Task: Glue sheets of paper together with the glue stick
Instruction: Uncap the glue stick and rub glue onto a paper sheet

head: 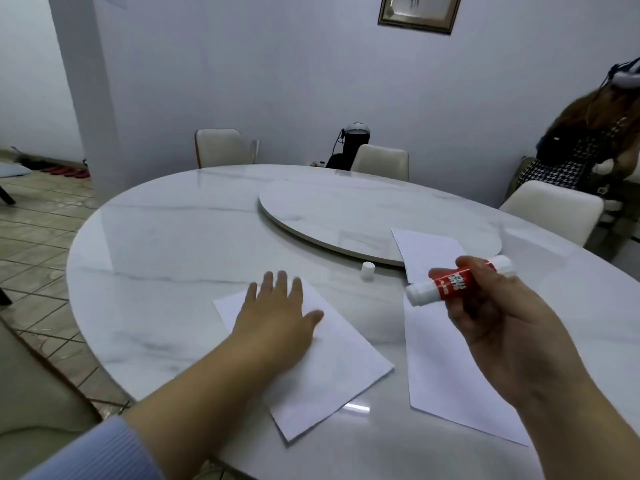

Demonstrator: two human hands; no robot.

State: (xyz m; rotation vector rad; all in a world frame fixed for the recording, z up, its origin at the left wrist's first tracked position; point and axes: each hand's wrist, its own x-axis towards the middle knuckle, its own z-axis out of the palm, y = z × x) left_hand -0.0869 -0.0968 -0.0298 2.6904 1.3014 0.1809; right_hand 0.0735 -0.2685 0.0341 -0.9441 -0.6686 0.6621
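Observation:
My left hand (pixel 277 315) lies flat, fingers spread, on the far end of a white paper sheet (pixel 332 368) near the table's front edge. My right hand (pixel 498 317) holds a red and white glue stick (pixel 450 282) above the table, its uncapped white end pointing left. Under that hand lies a second white sheet (pixel 446 372). A third sheet (pixel 429 251) rests farther back, partly on the turntable. The glue stick's white cap (pixel 367 270) stands upright between the sheets.
The round white marble table (pixel 173 254) carries a raised turntable (pixel 363 216) at its centre. Cream chairs (pixel 221 147) stand around it. Another person (pixel 585 150) stands at the far right. Tiled floor lies to the left.

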